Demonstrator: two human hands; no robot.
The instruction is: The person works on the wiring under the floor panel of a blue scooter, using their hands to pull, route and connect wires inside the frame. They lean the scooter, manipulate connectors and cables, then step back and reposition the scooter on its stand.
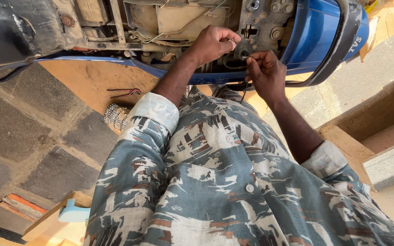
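Hands at the blue scooter's (318, 32) exposed rear edge: left hand (213, 43) curled shut, right hand (266, 73) pinching a thin metal tool (244, 57).

The scooter (315, 36) lies across the far edge of the scene, its opened underside (183, 23) in the middle. Both hands meet there, the left hand (213, 43) just left of the right hand (265, 73). A pair of pliers (124, 92) lies on the floor (37, 136) to the left, and a raised ledge (379, 123) stands at right.

One head-worn view looks steeply down, close over the person's patterned shirt (215, 182), facing the blue scooter (315, 36) just beyond it.
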